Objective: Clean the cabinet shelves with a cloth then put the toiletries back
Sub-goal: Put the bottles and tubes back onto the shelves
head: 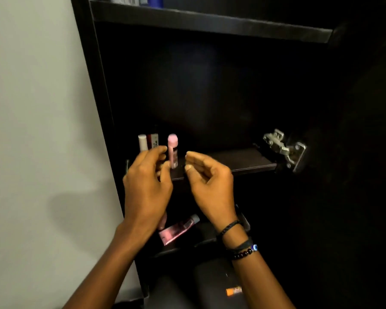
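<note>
A dark cabinet shelf carries three upright toiletries at its left end: a white tube, a dark red-and-white tube and a pink-capped bottle. My left hand hovers just in front of the white and red tubes, fingers curled and apart, with nothing in it. My right hand is to the right of the pink bottle, fingers loosely bent and empty. Neither hand touches the bottle. On the level below lies a pink tube, partly hidden by my left wrist. No cloth is in view.
An upper shelf holds several containers at its left end. A metal hinge joins the open door on the right. A small orange item lies lower down. A pale wall runs along the left.
</note>
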Tool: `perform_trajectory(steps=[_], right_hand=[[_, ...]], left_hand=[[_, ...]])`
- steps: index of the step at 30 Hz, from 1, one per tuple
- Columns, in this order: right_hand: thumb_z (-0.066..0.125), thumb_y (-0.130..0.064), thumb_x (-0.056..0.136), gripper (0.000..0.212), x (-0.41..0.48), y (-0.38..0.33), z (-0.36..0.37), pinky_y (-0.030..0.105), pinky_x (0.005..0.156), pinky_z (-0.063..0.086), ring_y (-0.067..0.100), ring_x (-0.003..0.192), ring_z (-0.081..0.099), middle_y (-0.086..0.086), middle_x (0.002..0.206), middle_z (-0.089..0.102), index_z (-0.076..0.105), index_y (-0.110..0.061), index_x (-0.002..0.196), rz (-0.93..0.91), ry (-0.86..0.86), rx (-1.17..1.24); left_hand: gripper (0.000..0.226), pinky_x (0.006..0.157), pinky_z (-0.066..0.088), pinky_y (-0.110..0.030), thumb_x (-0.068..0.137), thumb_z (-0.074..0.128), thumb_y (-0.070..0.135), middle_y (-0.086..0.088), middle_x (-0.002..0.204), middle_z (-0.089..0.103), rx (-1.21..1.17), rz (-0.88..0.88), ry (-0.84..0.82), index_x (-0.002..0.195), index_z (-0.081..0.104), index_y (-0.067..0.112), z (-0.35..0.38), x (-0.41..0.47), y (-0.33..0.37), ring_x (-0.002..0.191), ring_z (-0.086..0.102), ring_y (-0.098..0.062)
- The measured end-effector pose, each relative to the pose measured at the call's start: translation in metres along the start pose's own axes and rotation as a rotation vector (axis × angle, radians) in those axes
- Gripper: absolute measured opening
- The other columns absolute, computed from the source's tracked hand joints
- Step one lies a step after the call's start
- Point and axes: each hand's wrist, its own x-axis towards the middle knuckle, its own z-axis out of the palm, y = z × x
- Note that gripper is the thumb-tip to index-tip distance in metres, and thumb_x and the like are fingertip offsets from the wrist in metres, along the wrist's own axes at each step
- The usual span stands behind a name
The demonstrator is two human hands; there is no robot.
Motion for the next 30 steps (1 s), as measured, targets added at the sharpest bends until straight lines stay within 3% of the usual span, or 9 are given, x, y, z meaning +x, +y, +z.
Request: perform_trajectory(steps=[3, 6, 10, 13, 16, 18, 20, 24, 30], right_hand=[[0.061, 0.003, 0.087, 0.021, -0.029, 0.016, -0.015, 0.013, 0.079, 0.051, 0.005, 0.095, 0.068, -0.002, 0.099, 0.071, 0.069, -0.009, 0.103, -0.003, 0.182, 0.101], [0.058, 0.006, 0.087, 0.022, -0.069, 0.059, -0.035, 0.017, 0.078, 0.053, 0.008, 0.091, 0.069, 0.001, 0.096, 0.071, 0.068, -0.010, 0.099, 0.089, 0.304, 0.106], [0.059, 0.005, 0.086, 0.025, -0.116, 0.143, -0.066, 0.016, 0.078, 0.052, 0.015, 0.094, 0.069, 0.007, 0.100, 0.071, 0.068, -0.011, 0.103, 0.361, 0.353, -0.076], [0.055, 0.009, 0.084, 0.030, -0.148, 0.200, -0.090, 0.006, 0.069, 0.049, 0.026, 0.084, 0.066, 0.018, 0.101, 0.069, 0.066, -0.003, 0.109, 0.577, 0.356, -0.308], [0.059, 0.003, 0.082, 0.042, -0.180, 0.244, -0.110, 0.029, 0.089, 0.052, 0.026, 0.095, 0.064, 0.015, 0.107, 0.068, 0.060, -0.007, 0.122, 0.827, 0.179, -0.552], [0.062, -0.001, 0.082, 0.048, -0.195, 0.266, -0.119, 0.033, 0.096, 0.047, 0.030, 0.110, 0.061, 0.012, 0.120, 0.064, 0.056, -0.012, 0.128, 0.918, 0.018, -0.672], [0.059, -0.001, 0.082, 0.049, -0.204, 0.282, -0.125, 0.032, 0.100, 0.043, 0.030, 0.118, 0.056, 0.010, 0.130, 0.057, 0.054, -0.014, 0.129, 0.934, -0.098, -0.728], [0.055, -0.002, 0.085, 0.050, -0.207, 0.306, -0.130, 0.034, 0.111, 0.033, 0.029, 0.131, 0.044, 0.006, 0.151, 0.033, 0.049, -0.013, 0.133, 0.845, -0.371, -0.862], [0.044, -0.003, 0.091, 0.038, -0.203, 0.335, -0.136, 0.037, 0.102, 0.040, 0.035, 0.119, 0.052, 0.015, 0.137, 0.043, 0.052, -0.009, 0.127, 0.806, -0.525, -1.078]], left_hand=[[0.022, 0.073, 0.054, -0.025, 0.089, 0.061, 0.013, 0.001, 0.100, 0.065, -0.044, 0.105, -0.019, 0.110, 0.065, 0.013, -0.009, -0.020, 0.005, 0.083, 0.063, -0.010], [0.019, 0.068, 0.051, -0.021, 0.090, 0.061, 0.018, 0.002, 0.097, 0.063, -0.038, 0.139, -0.143, 0.108, 0.066, 0.013, 0.000, -0.058, -0.001, 0.075, 0.060, -0.007], [0.021, 0.076, 0.053, -0.033, 0.086, 0.064, 0.024, 0.007, 0.101, 0.064, -0.006, 0.005, -0.397, 0.106, 0.065, 0.021, 0.027, -0.113, -0.026, 0.088, 0.062, -0.010], [0.025, 0.078, 0.053, -0.034, 0.083, 0.065, 0.027, 0.010, 0.100, 0.064, 0.041, -0.119, -0.624, 0.107, 0.063, 0.028, 0.049, -0.147, -0.047, 0.078, 0.061, -0.008], [0.029, 0.079, 0.052, -0.036, 0.082, 0.065, 0.024, 0.010, 0.100, 0.063, 0.044, -0.193, -0.790, 0.111, 0.062, 0.027, 0.068, -0.166, -0.062, 0.069, 0.059, -0.009], [0.032, 0.086, 0.050, -0.038, 0.083, 0.064, 0.025, 0.007, 0.104, 0.062, 0.066, -0.227, -0.865, 0.115, 0.059, 0.027, 0.075, -0.172, -0.068, 0.078, 0.059, -0.013], [0.035, 0.089, 0.048, -0.042, 0.084, 0.063, 0.025, 0.004, 0.108, 0.060, 0.064, -0.245, -0.910, 0.118, 0.057, 0.026, 0.083, -0.177, -0.074, 0.087, 0.059, -0.018], [0.041, 0.083, 0.051, -0.043, 0.083, 0.061, 0.031, -0.004, 0.106, 0.062, 0.038, -0.203, -0.901, 0.120, 0.057, 0.016, 0.086, -0.181, -0.083, 0.085, 0.060, -0.016], [0.043, 0.070, 0.050, -0.030, 0.082, 0.069, 0.017, -0.004, 0.102, 0.063, 0.042, -0.207, -0.920, 0.122, 0.055, 0.015, 0.082, -0.187, -0.102, 0.063, 0.051, -0.005]])
